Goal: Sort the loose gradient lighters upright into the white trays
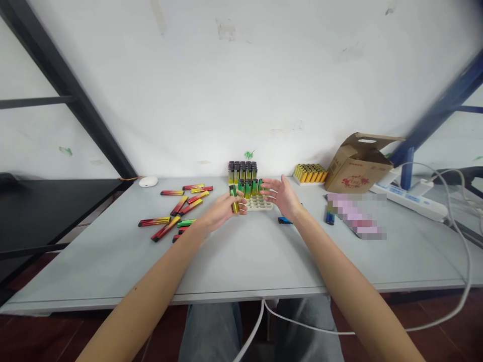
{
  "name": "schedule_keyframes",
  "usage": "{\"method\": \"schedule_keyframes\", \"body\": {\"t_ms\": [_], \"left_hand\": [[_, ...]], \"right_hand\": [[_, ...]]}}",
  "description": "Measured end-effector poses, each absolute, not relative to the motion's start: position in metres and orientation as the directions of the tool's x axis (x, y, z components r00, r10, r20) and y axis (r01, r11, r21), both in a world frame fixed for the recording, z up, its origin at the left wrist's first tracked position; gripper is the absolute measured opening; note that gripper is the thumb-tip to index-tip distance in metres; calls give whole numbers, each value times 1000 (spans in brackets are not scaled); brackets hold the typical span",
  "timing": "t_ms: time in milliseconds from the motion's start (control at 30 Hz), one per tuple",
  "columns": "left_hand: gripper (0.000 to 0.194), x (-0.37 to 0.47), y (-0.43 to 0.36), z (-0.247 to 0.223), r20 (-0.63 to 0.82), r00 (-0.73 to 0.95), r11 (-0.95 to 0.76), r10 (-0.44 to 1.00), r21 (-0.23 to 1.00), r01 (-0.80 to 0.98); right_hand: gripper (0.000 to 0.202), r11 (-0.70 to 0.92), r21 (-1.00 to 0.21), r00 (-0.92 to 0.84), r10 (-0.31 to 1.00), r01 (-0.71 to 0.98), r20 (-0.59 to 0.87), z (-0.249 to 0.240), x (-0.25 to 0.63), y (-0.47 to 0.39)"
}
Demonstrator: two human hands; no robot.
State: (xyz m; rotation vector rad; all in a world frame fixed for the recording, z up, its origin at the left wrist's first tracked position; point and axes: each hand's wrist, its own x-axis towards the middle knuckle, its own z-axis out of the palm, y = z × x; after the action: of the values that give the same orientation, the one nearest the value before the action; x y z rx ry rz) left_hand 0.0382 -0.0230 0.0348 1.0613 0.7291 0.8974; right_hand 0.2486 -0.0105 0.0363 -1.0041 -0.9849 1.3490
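Smooth grey table [245,261]: left hand [222,210] pinches a shiny green-yellow lighter [234,202] beside a pocketed tray [260,205]; right hand [284,197] is spread, its wrist partly hiding a blue lighter [284,220].

My left hand [222,210] hides the left side of the pale tray [260,203], and my right hand [286,198] partly covers the rightmost green lighter [260,185]. Behind my right wrist, one end of a blue lighter [285,220] is lost to me. Pixel blocks blur the pink item [354,216]. I can't read the carton's [354,173] small print. The bottom edge crops my forearms [151,291].
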Motion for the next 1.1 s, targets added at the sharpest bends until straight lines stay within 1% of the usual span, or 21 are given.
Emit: {"method": "schedule_keyframes", "body": {"t_ms": [67,167,300,433,533,600,733,867,1000,1100], "left_hand": [[15,38,-25,36,-85,486,194,870,965,-177],[26,39,-28,37,-74,507,131,859,988,-78],[34,39,-28,37,-63,453,69,889,998,4],[38,40,-27,36,-73,394,51,916,996,67],[39,41,-26,33,-65,375,19,925,992,123],[38,43,-25,29,-46,377,-3,925,992,130],[33,48,-25,22,-8,398,-42,918,992,115],[30,51,-27,19,7,386,-55,922,992,115],[35,52,-27,18,21,395,-77,919,989,127],[41,52,-23,15,78,396,-130,915,986,105]], "right_hand": [[53,11,-962,21,1000,-274,6,36,248,-11],[49,52,-968,56,998,-245,40,34,247,-11],[40,104,-974,55,994,-201,95,35,245,-13],[32,228,-972,-16,973,-62,230,36,241,-19],[31,346,-937,-92,936,52,341,36,234,-24],[29,391,-915,-126,917,98,379,35,229,-27],[24,403,-906,-142,912,127,386,34,221,-33],[25,405,-906,-129,912,124,390,32,216,-36],[24,410,-905,-118,910,116,397,29,214,-34],[25,394,-913,-71,919,103,388,29,220,-29]]}}
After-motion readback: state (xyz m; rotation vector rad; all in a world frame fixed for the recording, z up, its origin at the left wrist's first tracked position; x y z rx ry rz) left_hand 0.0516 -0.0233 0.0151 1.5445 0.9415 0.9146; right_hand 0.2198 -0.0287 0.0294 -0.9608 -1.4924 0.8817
